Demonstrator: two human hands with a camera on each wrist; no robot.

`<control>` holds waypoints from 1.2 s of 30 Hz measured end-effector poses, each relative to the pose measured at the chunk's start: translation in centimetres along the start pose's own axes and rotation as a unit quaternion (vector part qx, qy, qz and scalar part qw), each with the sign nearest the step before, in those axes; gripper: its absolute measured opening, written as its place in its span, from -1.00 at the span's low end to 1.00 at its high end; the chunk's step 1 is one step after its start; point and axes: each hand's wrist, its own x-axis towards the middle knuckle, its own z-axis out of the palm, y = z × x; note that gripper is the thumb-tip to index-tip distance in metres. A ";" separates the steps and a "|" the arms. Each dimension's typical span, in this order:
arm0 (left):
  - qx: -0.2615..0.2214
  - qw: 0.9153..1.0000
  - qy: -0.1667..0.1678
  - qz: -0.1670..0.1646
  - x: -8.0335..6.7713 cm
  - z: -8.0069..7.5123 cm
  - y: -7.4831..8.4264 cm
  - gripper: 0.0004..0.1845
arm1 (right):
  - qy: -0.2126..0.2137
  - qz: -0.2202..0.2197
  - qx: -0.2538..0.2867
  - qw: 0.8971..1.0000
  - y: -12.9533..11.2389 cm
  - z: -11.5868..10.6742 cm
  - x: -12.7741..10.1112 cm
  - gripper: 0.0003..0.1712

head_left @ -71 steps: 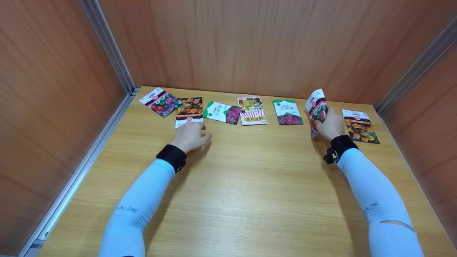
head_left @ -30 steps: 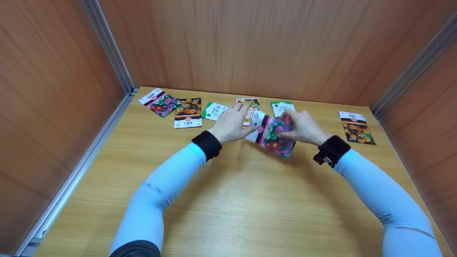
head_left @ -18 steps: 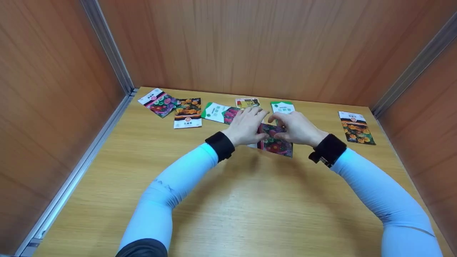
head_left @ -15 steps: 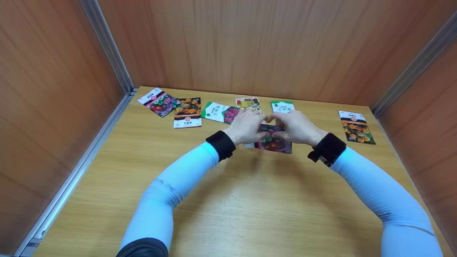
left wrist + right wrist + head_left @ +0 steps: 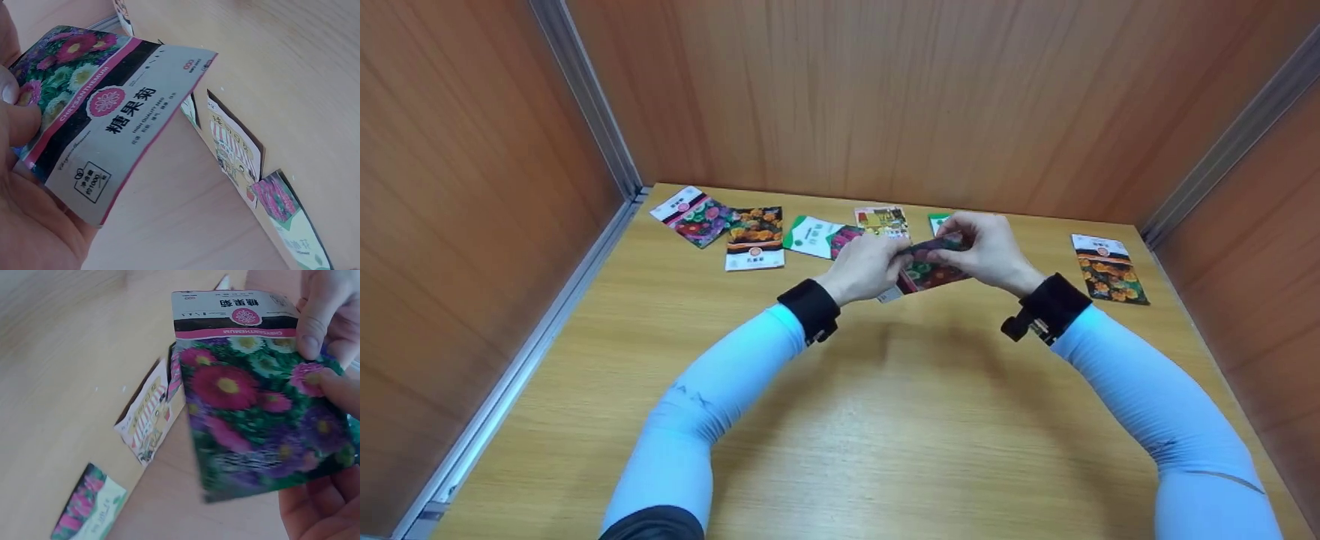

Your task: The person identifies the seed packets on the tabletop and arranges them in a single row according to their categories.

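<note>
Both hands on it: left hand [image 5: 864, 268] and right hand [image 5: 988, 251] pinch the flower packet [image 5: 931, 270], lifted over the counter [image 5: 840, 420] at frame centre, other packets [image 5: 755, 235] lying in a row behind.

Readable on the held seed packet [image 5: 112, 121]: "CHRYSANTHEMUM" in white along the pink band, large black characters "糖果菊" on the grey field, below them small "HIGH QUALITY SEED". Also a small boxed mark with "100" inside near the lower corner, other characters there too small to read. Same packet in the right wrist view [image 5: 253, 382]: "糖果菊" upside down at the top edge. On the left sleeve [image 5: 690, 394]: letters "A X", partly visible. Print on the other packets on the counter: too small or blurred to read.
</note>
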 end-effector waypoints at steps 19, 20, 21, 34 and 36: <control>-0.238 0.968 0.048 -0.064 -2.4 -0.5 -1.1 -0.80 | -0.080 0.183 0.177 0.964 0.1 0.6 -0.3 -0.50; -0.240 0.967 0.050 -0.066 -2.6 -0.5 -1.1 -0.81 | -0.083 0.182 0.179 0.963 0.0 0.6 -0.3 -0.49; -0.242 0.966 0.053 -0.069 -2.7 -0.5 -1.2 -0.82 | -0.086 0.180 0.180 0.963 0.0 0.6 -0.3 -0.49; -0.264 0.946 0.097 -0.162 -6.3 -0.9 -5.4 -0.63 | -0.087 0.166 0.195 0.963 0.7 0.5 -0.7 -0.60; -0.258 0.942 0.108 -0.186 -7.1 -1.2 -6.5 -0.63 | -0.089 0.170 0.193 0.962 0.8 0.4 -0.8 -0.61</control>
